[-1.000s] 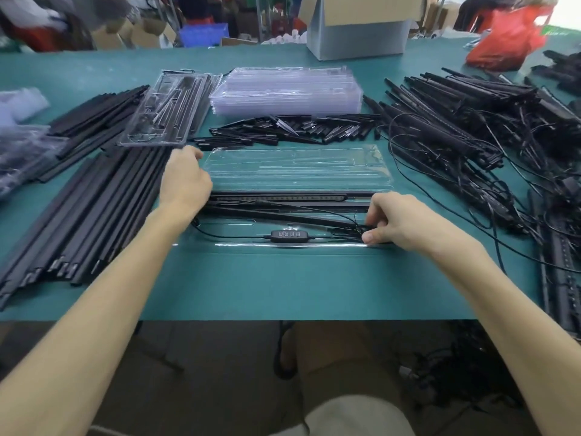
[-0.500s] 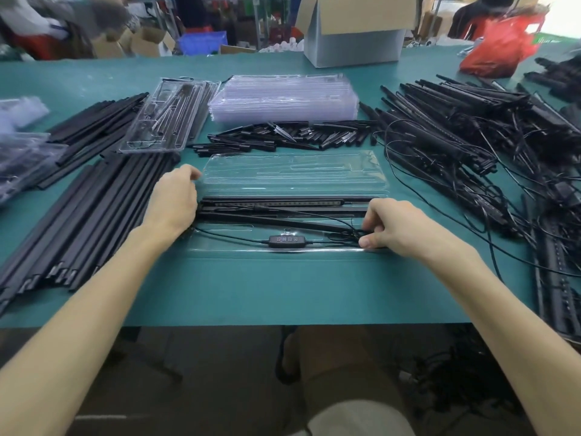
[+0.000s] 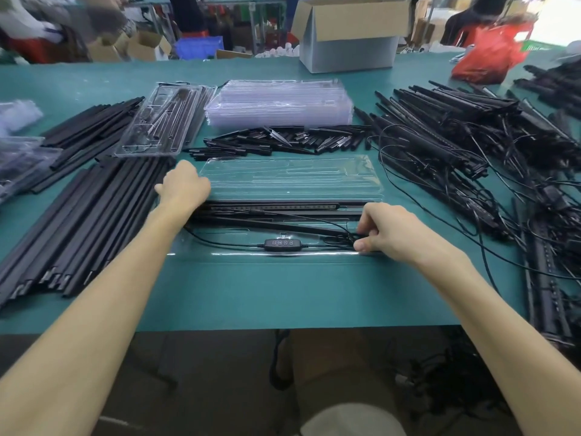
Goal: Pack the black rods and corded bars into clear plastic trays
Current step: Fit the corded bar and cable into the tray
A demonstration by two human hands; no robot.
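While my right hand (image 3: 388, 231) pinches the cord (image 3: 311, 245) at three o'clock, my left hand (image 3: 184, 187) at nine hides its hold; I think gentle tucking comes next.

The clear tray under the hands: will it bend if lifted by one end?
Probably yes: the clear tray looks thin, a moulded film. The black bars in it would likely make it sag. Its glossy surface may be slippery.
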